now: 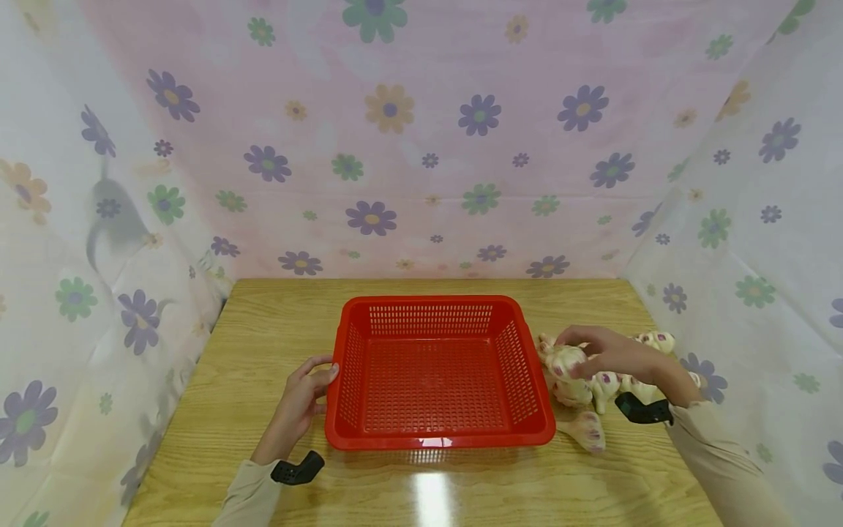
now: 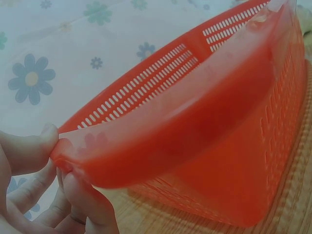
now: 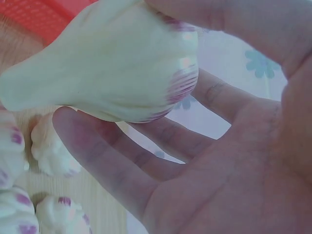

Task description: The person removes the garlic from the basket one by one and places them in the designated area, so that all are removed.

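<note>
A red plastic basket (image 1: 431, 443) with slotted walls stands on the wooden table, and nothing lies inside it. My left hand (image 1: 306, 391) pinches its left rim; in the left wrist view the thumb is above the rim (image 2: 175, 122) and curled fingers are below. To the right of the basket, my right hand (image 1: 615, 355) holds a garlic bulb (image 1: 568, 360) between thumb and fingers. The right wrist view shows this bulb (image 3: 122, 63) close up, whitish with purple streaks and a long stem. More garlic bulbs (image 1: 606, 384) lie beneath and around that hand.
One garlic bulb (image 1: 586, 432) lies nearer the front, its stem by the basket's right side. Another bulb (image 1: 656, 340) sits behind the right wrist. The wooden table (image 1: 263, 322) is bordered at the back and sides by flowered cloth (image 1: 428, 146).
</note>
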`<move>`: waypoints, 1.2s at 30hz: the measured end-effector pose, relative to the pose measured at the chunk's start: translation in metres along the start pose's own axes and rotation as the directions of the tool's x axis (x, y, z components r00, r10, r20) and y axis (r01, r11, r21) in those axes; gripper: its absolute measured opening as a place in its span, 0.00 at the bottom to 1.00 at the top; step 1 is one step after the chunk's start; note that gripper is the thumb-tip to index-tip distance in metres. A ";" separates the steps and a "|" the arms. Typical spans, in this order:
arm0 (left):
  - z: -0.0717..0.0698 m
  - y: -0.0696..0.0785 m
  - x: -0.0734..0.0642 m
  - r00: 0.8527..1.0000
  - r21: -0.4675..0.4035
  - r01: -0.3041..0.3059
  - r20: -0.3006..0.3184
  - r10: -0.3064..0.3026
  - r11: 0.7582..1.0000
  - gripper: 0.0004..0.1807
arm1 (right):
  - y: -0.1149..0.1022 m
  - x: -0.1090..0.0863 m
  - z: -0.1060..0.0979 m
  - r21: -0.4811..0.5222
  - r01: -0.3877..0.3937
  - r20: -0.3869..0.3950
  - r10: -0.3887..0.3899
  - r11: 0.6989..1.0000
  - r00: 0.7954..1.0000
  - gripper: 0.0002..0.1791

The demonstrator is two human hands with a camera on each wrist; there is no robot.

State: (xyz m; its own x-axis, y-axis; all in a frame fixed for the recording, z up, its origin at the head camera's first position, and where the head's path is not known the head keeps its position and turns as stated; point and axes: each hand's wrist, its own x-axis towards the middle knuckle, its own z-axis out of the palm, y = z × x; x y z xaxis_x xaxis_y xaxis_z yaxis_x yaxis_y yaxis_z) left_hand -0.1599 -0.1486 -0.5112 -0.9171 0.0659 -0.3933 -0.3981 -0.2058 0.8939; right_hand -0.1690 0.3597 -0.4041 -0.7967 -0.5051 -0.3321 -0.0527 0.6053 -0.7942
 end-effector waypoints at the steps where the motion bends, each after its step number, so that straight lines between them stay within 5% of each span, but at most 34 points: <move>1: 0.000 0.000 0.000 1.000 0.000 0.000 -0.001 0.000 1.000 0.24 | 0.001 -0.002 -0.001 -0.002 -0.007 -0.006 0.007 1.000 1.000 0.23; 15: 0.000 0.002 -0.001 1.000 0.012 0.000 0.008 -0.001 1.000 0.25 | 0.017 -0.036 -0.006 0.050 -0.122 0.015 0.121 0.991 0.993 0.29; 24: 0.001 0.002 -0.002 1.000 0.019 0.006 0.001 -0.006 1.000 0.24 | 0.039 -0.052 -0.003 0.025 -0.094 0.048 0.092 0.995 0.995 0.22; 36: 0.001 0.002 -0.001 1.000 0.009 0.009 -0.006 -0.009 1.000 0.23 | 0.072 -0.063 0.002 0.053 -0.166 0.069 0.162 0.985 0.984 0.24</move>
State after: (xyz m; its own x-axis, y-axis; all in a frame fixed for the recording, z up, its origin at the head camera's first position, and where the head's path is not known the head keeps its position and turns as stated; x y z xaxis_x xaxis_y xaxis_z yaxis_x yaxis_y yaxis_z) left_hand -0.1597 -0.1483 -0.5090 -0.9134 0.0616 -0.4023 -0.4062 -0.1966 0.8924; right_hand -0.1210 0.4336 -0.4412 -0.7509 -0.4419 -0.4908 0.1119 0.6473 -0.7540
